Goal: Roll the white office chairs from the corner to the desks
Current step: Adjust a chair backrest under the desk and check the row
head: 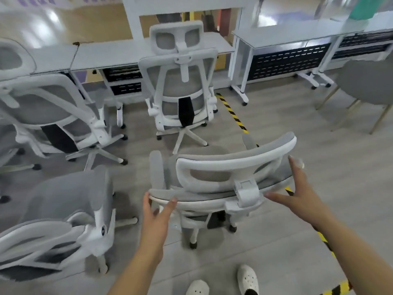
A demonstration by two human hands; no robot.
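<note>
No bin, box or tray showed anywhere in the view; the nearest thing to one was the black perforated panel (287,60) under the far right desk (297,37), and what lay behind it could not be told.

The white office chair (223,184) you were handling stood just in front of you, near the middle of the floor, its back towards you. It had a white frame, grey mesh and a grey headrest (240,158) tilted up to the right. Your left hand (157,211) had its fingers fairly straight at the left end of the backrest's top edge, touching it without closing round it. Your right hand (297,188) was spread and released, fingers near the headrest's right end and its bracket; whether they touched it could not be told.

A second chair (180,81) stood already tucked at the far desk (119,54), a third (53,111) to the left of it, and a fourth (70,220) close on your near left. Open grey floor (297,145) lay to the right, crossed by a yellow-and-black tape line (231,112) that ran under your chair. A round grey table (370,81) stood at the far right. Your white shoes (247,278) were just behind the chair's wheels.
</note>
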